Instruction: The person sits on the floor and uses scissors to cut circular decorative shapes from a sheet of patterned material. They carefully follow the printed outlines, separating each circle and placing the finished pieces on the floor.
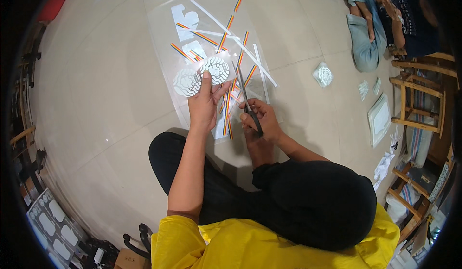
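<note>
My left hand (204, 108) pinches a pale sticker sheet (215, 70) with a round, dark-lined wavy pattern, thumb on top. A second round patterned piece (186, 82) shows beside it to the left; whether the two are joined I cannot tell. In my right hand (267, 121) is a pair of scissors (242, 87) with black handles, the fingers around them. Its blades point away from me, just right of the sheet, and seem parted. Beneath both hands a clear plastic sheet (161, 43) lies on the floor, with rainbow-striped strips (204, 37) and white strips (257, 60) scattered over it.
White cut-outs (179, 21) lie at the plastic's far end. To the right, a stack of patterned stickers (323, 75) and a pile of white sheets (380, 119) rest on the tiles. Another person (368, 33) sits at far right, near wooden stools (418, 100).
</note>
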Demonstrator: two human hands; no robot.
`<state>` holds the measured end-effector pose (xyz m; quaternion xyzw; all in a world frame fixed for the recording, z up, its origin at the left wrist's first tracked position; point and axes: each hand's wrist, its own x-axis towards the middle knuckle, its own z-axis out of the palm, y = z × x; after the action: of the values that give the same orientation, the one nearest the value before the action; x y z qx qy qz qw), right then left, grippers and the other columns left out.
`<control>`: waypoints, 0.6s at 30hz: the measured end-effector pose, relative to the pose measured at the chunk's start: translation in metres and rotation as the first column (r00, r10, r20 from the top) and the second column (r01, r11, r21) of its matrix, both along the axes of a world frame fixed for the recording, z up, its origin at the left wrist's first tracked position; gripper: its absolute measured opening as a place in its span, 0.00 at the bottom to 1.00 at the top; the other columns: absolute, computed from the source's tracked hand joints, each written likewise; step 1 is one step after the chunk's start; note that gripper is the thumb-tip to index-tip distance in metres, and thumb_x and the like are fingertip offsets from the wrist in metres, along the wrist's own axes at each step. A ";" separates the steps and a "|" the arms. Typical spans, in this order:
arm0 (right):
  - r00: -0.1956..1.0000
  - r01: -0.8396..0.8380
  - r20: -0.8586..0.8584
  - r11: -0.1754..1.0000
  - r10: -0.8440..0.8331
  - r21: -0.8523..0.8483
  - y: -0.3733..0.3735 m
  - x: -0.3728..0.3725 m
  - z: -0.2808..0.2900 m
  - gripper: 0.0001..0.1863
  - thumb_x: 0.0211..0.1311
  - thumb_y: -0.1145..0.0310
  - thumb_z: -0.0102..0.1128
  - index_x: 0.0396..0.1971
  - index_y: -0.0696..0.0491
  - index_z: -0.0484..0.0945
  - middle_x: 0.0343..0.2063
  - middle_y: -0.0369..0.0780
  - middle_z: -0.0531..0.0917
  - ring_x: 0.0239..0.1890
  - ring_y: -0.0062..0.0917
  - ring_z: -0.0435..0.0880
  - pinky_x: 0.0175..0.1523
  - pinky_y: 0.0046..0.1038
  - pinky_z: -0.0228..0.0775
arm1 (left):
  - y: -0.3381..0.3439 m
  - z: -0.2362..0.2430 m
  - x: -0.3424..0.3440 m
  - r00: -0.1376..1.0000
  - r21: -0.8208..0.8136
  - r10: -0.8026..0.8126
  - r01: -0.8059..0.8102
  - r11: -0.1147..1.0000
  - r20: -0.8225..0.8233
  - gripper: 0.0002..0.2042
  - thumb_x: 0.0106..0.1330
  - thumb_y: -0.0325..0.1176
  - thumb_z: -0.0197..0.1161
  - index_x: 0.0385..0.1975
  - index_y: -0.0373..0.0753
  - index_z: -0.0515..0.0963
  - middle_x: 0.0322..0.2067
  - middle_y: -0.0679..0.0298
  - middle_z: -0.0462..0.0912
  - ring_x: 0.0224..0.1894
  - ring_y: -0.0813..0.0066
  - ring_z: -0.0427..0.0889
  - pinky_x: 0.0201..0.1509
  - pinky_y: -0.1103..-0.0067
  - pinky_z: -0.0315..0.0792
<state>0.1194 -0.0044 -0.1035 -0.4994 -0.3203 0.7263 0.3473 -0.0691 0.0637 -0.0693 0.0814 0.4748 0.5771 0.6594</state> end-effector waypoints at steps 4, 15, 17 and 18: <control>0.998 -0.060 0.026 0.996 0.058 0.073 -0.001 -0.004 0.001 0.16 0.70 0.73 0.70 0.53 0.57 0.78 0.31 0.31 0.82 0.30 0.12 0.80 0.36 0.18 0.72 | -0.002 -0.005 -0.002 1.000 -0.001 -0.013 0.013 1.000 0.002 0.21 0.80 0.38 0.61 0.63 0.30 0.71 0.55 0.53 0.82 0.53 0.58 0.88 0.56 0.67 0.88; 0.998 -0.030 0.066 0.994 0.023 0.101 0.009 -0.006 0.001 0.20 0.66 0.70 0.76 0.52 0.59 0.78 0.28 0.31 0.82 0.29 0.09 0.77 0.34 0.17 0.68 | -0.004 -0.002 0.003 1.000 -0.010 -0.006 0.006 1.000 0.013 0.21 0.80 0.39 0.62 0.62 0.30 0.71 0.54 0.54 0.82 0.52 0.59 0.88 0.57 0.69 0.88; 0.998 -0.037 0.050 0.996 0.033 0.081 0.010 -0.006 0.003 0.20 0.66 0.70 0.76 0.52 0.59 0.78 0.28 0.31 0.82 0.29 0.10 0.78 0.34 0.17 0.68 | -0.005 -0.003 0.003 1.000 -0.021 -0.003 0.004 1.000 0.028 0.21 0.80 0.39 0.62 0.62 0.30 0.71 0.54 0.54 0.82 0.52 0.59 0.88 0.58 0.68 0.88; 0.998 -0.038 0.056 0.996 0.033 0.085 0.011 -0.006 0.004 0.20 0.66 0.70 0.76 0.52 0.59 0.78 0.28 0.31 0.82 0.29 0.10 0.78 0.34 0.17 0.69 | -0.005 -0.003 0.004 1.000 -0.019 -0.003 0.003 1.000 0.022 0.23 0.80 0.40 0.62 0.63 0.29 0.70 0.55 0.53 0.82 0.53 0.59 0.88 0.58 0.68 0.88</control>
<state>0.1137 0.0066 -0.0997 -0.4975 -0.3695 0.7041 0.3468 -0.0655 0.0588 -0.0726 0.0692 0.4729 0.5724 0.6663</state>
